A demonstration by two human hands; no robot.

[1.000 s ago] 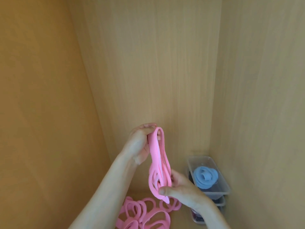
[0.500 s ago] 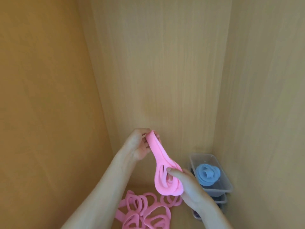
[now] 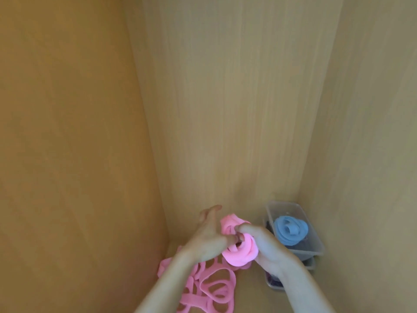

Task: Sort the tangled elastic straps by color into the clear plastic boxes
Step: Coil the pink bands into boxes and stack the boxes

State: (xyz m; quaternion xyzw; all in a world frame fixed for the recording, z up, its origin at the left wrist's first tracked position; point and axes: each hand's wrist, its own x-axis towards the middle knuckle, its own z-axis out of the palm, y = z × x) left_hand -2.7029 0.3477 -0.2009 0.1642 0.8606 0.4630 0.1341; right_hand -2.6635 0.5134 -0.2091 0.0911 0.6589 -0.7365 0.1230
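Both hands hold a pink elastic strap rolled into a coil above the shelf floor. My left hand presses on its left side, thumb at the coil's centre and index finger stretched out. My right hand cups the coil from the right, fingers curled round it. A loose tangle of pink straps lies on the floor below my left forearm. At the right, a clear plastic box holds a coiled blue strap.
The clear box sits stacked on other clear boxes with dark contents, in the right rear corner. Wooden cabinet walls close in on the left, back and right.
The pink strap hung stretched between my raised left hand and lower right hand. Both hands have come down and together, and the strap is now rolled into a compact coil.
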